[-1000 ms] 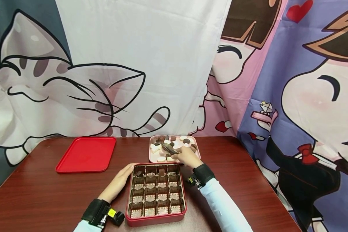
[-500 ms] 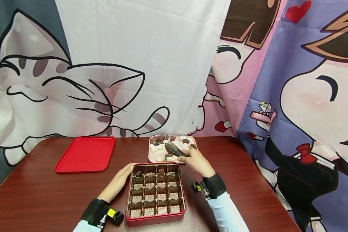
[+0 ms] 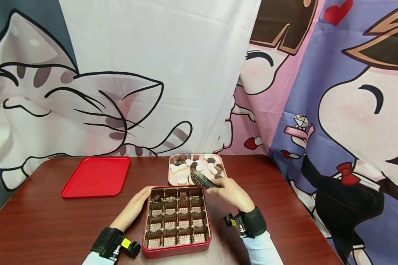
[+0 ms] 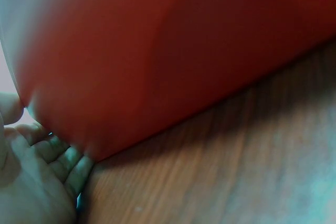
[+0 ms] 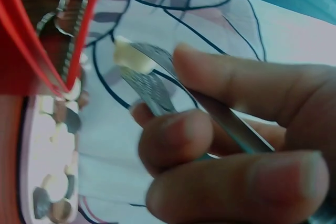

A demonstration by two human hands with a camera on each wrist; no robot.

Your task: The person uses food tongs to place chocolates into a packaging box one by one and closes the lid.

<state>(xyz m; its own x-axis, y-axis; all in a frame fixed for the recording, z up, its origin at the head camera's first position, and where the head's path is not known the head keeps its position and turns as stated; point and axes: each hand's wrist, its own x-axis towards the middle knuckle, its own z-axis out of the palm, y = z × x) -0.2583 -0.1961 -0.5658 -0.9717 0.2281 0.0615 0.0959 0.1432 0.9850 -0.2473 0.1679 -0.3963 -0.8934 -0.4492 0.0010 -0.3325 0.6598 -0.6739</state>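
Note:
My right hand grips a pair of metal tongs with patterned, perforated-looking tips. In the right wrist view a cream-coloured chocolate piece sits pinched between those tips. The tongs overlap the near edge of a pink tray of white and brown chocolates. Just in front of that tray stands a red tin with a brown divided insert. Pieces sit in its back row, one a brown chocolate. My left hand rests against the tin's far left corner, its fingers on the side wall.
A flat red lid lies at the back left of the dark wood table. Behind the table hangs a printed cloth with cartoon figures. Wrist cameras in black straps stick out from both wrists.
My right hand has moved right and toward me, drawing the tongs from the middle of the pink tray to its near edge. The left hand keeps its place at the tin.

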